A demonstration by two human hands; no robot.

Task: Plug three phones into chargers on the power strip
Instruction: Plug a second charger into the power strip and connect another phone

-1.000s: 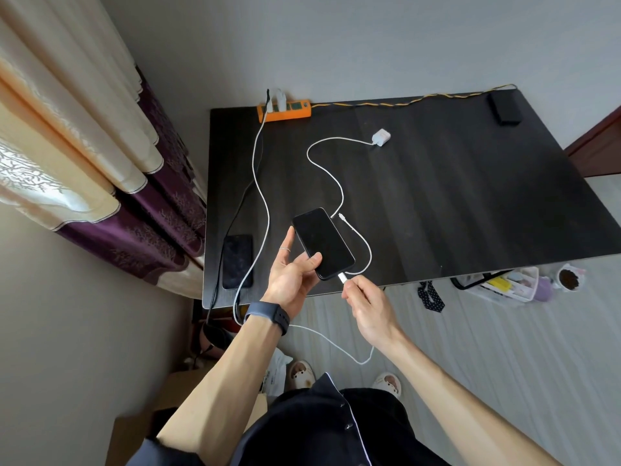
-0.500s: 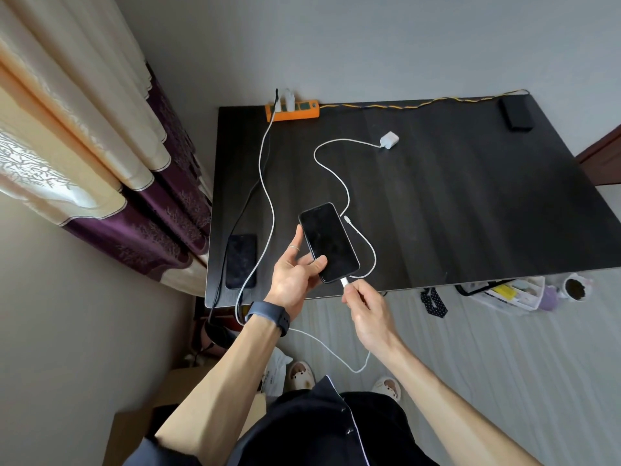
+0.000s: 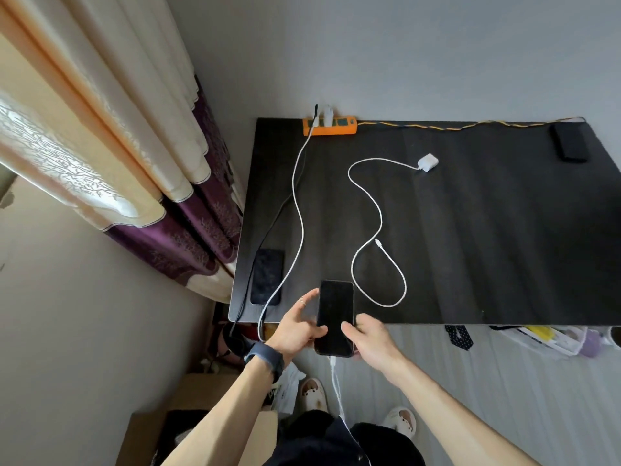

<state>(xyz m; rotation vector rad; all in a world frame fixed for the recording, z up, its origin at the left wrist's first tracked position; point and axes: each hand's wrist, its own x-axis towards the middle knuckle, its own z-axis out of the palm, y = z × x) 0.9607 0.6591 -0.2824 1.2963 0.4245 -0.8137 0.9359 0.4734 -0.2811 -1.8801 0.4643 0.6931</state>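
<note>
Both hands hold a black phone over the near edge of the dark table. My left hand grips its left side and my right hand its right side. A white cable is plugged into the phone's bottom end and runs up to the orange power strip at the back left. A second black phone lies at the table's left edge with a dark cable leading to it. A third dark phone lies at the far right corner. An unplugged white charger with its cable lies mid-table.
Curtains hang to the left of the table. On the floor to the right sit a white tray of small items and a dark patterned cloth. A cardboard box stands at lower left.
The cable's plug has gone into the phone's bottom end. My right hand left the plug and took the phone's right side. The phone turned upright and came toward the table's edge.
</note>
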